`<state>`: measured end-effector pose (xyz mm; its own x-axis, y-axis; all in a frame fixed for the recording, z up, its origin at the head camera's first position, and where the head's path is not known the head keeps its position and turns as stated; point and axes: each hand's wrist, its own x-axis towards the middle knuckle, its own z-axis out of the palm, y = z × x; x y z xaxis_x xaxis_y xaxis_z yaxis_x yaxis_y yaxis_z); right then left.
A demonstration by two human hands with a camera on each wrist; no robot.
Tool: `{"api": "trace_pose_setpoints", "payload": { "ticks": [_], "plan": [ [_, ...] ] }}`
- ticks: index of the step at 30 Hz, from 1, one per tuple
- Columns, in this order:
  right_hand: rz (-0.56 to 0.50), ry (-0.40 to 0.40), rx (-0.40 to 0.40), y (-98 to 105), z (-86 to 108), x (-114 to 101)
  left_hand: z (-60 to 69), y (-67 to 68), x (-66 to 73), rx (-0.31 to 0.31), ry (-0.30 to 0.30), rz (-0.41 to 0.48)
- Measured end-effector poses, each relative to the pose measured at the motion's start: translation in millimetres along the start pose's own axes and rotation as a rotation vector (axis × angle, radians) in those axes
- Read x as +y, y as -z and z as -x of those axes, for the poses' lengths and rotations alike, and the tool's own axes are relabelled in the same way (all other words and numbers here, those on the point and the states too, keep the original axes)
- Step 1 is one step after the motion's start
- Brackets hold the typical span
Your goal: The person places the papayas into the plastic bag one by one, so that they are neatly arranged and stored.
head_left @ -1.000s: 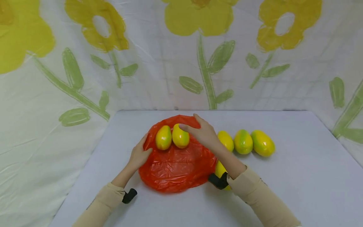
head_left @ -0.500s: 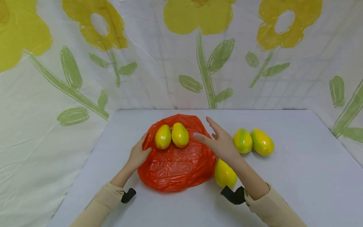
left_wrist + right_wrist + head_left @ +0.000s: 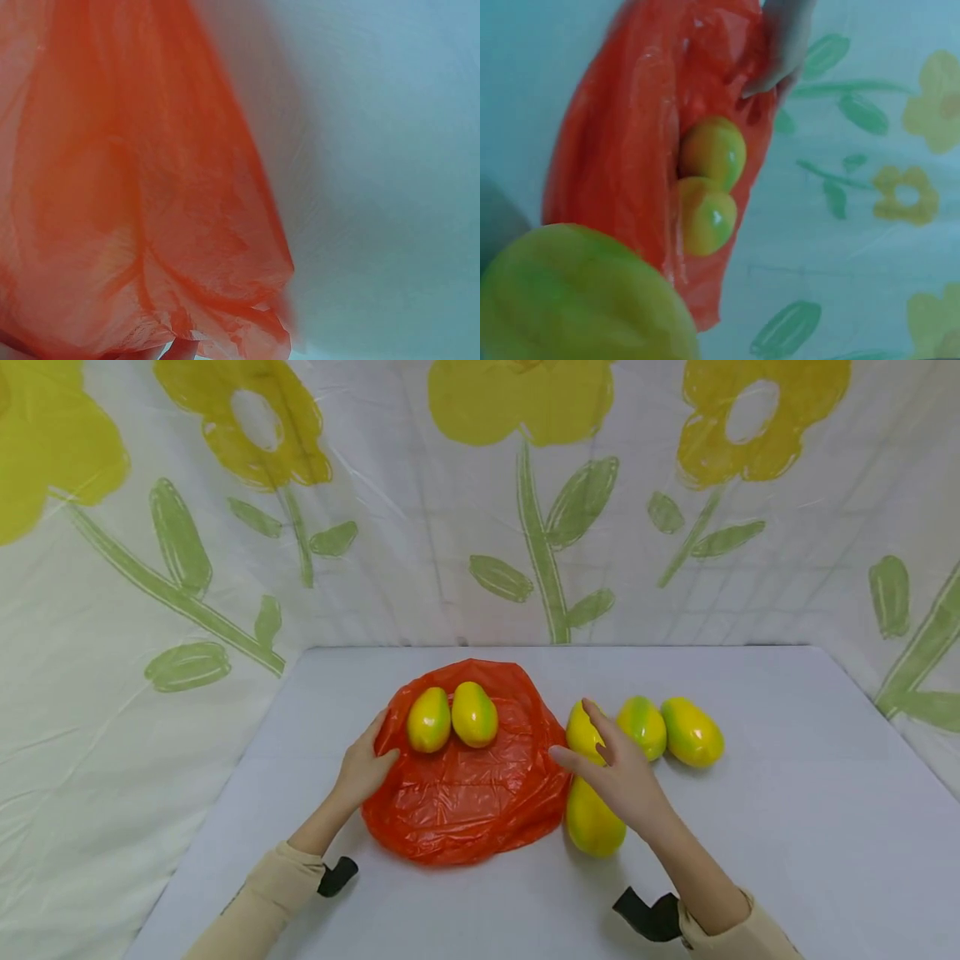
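A red plastic bag (image 3: 457, 802) lies with its mouth spread, and two yellow-green mangoes (image 3: 429, 720) rest side by side in it. My left hand (image 3: 365, 768) grips the bag's left rim, thumb inside; in the left wrist view its fingers (image 3: 180, 349) show at the bottom edge against the film. My right hand (image 3: 630, 785), fingers extended and holding nothing, is above the loose mangoes right of the bag. It partly covers the near mango (image 3: 592, 820) and the one behind it (image 3: 583, 731). In the right wrist view, a mango (image 3: 577, 300) looms large at lower left.
Two more mangoes, a green-striped one (image 3: 642, 727) and a yellower one (image 3: 693, 732), lie in the back row to the right. The white table (image 3: 810, 827) ends at a flower-printed cloth (image 3: 420, 527) behind and at the sides.
My right hand has moved from the right mango in the bag, rightward and nearer to me, over the loose mangoes. My left hand has stayed on the bag's rim.
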<state>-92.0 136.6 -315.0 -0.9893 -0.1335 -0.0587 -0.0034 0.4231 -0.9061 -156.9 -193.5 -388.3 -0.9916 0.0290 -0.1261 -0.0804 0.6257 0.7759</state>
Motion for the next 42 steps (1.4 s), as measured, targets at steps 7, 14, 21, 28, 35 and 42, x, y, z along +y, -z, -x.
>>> {"api": "trace_pose_setpoints", "payload": {
  "ticks": [7,14,21,28,35,42],
  "plan": [
    [0.087,-0.116,-0.014,3,2.3,25,-0.2,0.0,-0.3,0.005,-0.003,-0.005],
    [0.146,-0.173,-0.04,3,3.7,44,0.3,-0.1,-0.5,0.017,-0.015,-0.022],
    [0.165,-0.188,-0.069,-2,6.4,55,-0.4,-0.6,-1.4,0.016,-0.017,-0.022],
    [0.207,-0.17,-0.086,-8,9.6,64,-0.9,-2.5,-1.6,0.019,-0.022,-0.016],
    [0.208,-0.16,-0.081,-9,12.3,70,-1.9,-2.3,-3.2,0.007,-0.011,-0.014],
    [0.19,-0.137,-0.072,-11,12.9,75,-2.1,-2.6,-2.6,0.003,-0.012,-0.019]
  ]
}}
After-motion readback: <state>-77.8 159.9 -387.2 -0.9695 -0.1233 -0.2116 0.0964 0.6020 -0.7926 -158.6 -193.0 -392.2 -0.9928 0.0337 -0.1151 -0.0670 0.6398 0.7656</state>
